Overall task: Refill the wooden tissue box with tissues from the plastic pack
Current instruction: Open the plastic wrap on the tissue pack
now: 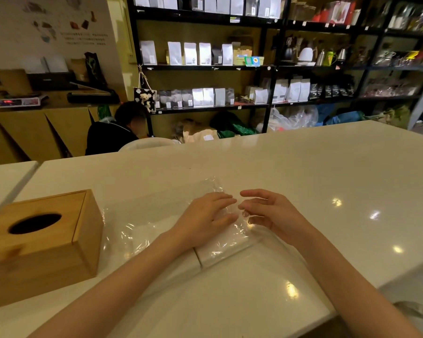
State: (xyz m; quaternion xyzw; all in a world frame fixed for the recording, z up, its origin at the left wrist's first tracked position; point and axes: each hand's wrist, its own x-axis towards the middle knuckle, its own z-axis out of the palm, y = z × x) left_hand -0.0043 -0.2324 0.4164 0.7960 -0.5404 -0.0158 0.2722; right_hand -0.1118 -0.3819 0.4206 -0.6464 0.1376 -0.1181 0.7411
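Observation:
A wooden tissue box (38,242) with a dark oval slot in its lid stands on the white table at the left. To its right lies a clear plastic pack (142,228) holding white tissues (220,250). My left hand (206,217) rests flat on top of the pack, fingers spread. My right hand (266,211) is at the pack's right end, its fingers curled against the crinkled plastic; whether they pinch it I cannot tell.
The white table (327,179) stretches far and right, its near edge falling away at the lower right. A second table (3,176) adjoins at the left. A seated person (117,132) is beyond the table, with stocked black shelves (205,67) behind.

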